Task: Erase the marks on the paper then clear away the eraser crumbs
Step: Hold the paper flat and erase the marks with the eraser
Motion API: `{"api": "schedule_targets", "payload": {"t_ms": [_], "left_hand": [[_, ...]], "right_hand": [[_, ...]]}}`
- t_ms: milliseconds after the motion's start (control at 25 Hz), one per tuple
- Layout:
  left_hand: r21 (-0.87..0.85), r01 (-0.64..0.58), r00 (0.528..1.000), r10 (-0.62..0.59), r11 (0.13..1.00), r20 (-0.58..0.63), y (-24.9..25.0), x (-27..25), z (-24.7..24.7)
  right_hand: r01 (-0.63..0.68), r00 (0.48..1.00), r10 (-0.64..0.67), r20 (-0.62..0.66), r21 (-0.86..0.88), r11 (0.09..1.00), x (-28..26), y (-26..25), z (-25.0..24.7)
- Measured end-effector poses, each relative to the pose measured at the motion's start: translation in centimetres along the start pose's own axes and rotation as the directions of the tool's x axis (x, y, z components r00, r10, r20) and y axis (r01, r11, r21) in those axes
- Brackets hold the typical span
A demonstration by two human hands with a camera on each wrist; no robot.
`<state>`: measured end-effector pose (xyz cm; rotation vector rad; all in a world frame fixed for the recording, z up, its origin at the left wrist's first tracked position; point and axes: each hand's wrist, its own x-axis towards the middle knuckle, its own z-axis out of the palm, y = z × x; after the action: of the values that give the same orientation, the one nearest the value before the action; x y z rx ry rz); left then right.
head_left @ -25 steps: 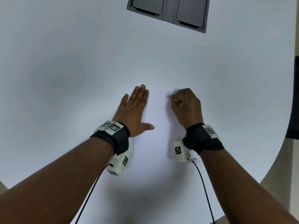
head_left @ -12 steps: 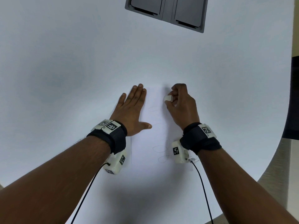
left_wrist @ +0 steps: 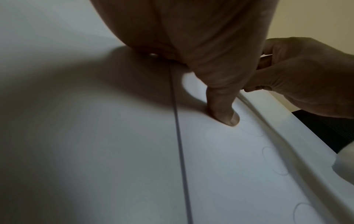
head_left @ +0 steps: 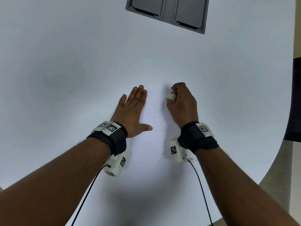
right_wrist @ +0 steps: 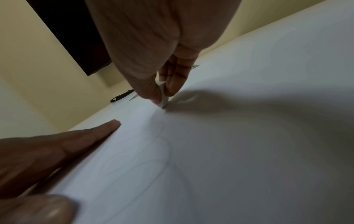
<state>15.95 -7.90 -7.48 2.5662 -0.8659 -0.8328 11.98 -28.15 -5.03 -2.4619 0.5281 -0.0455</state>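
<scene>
Looks like an office or meeting room: a big rounded white table (head_left: 81, 62) with a grey flip-lid cable box (head_left: 167, 12) sunk into it. Past the table edge, cream walls and a dark panel (right_wrist: 72, 37).

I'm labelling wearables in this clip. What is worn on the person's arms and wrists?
Both forearms are bare, without sleeves. Each wrist has a black fabric band topped by white square-patterned tags, with a white camera box below trailing a black cable.

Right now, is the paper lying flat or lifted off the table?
Flat. The paper lies spread on the table, pinned by the open left hand; the right hand pinches the eraser.
</scene>
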Motion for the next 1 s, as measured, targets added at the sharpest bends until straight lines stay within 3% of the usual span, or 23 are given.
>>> {"api": "schedule_targets", "payload": {"t_ms": [80, 240, 480, 560, 720, 920, 1000], "left_hand": [[0.002, -0.001, 1.0, 0.001, 1.0, -0.006, 0.0, 0.0, 0.1], [-0.007, -0.02, 1.0, 0.02, 1.0, -0.022, -0.1, -0.1, 0.1], [0.003, 0.002, 1.0, -0.002, 1.0, -0.005, 0.0, -0.1, 0.1], [0.002, -0.003, 1.0, 0.003, 1.0, -0.01, -0.1, 0.0, 0.1], [-0.005, -0.025, 0.999, 0.025, 1.0, -0.022, -0.2, 0.0, 0.3], [0.01, -0.004, 1.0, 0.004, 1.0, -0.012, -0.1, 0.1, 0.2], [0.005, -0.005, 1.0, 0.005, 1.0, -0.008, -0.2, 0.1, 0.2]], "right_hand": [[-0.013, 0.999, 0.014, -0.035, 0.056, 0.998, -1.9, -1.5, 1.7], [0.023, 0.999, -0.026, 0.033, 0.099, 0.995, -5.2, -3.8, 4.7], [-0.274, 0.952, 0.282, -0.124, 0.079, 0.959, -3.4, -1.4, 1.7], [-0.228, 0.963, 0.239, -0.122, 0.098, 0.969, -4.0, -2.6, 2.3], [-0.069, 0.998, 0.068, 0.011, 0.143, 0.987, -5.9, -4.4, 4.5], [-0.304, 0.943, 0.315, -0.105, 0.108, 0.947, -4.1, -2.4, 2.2], [-0.327, 0.934, 0.336, -0.125, 0.085, 0.941, -3.9, -2.5, 2.2]]}}
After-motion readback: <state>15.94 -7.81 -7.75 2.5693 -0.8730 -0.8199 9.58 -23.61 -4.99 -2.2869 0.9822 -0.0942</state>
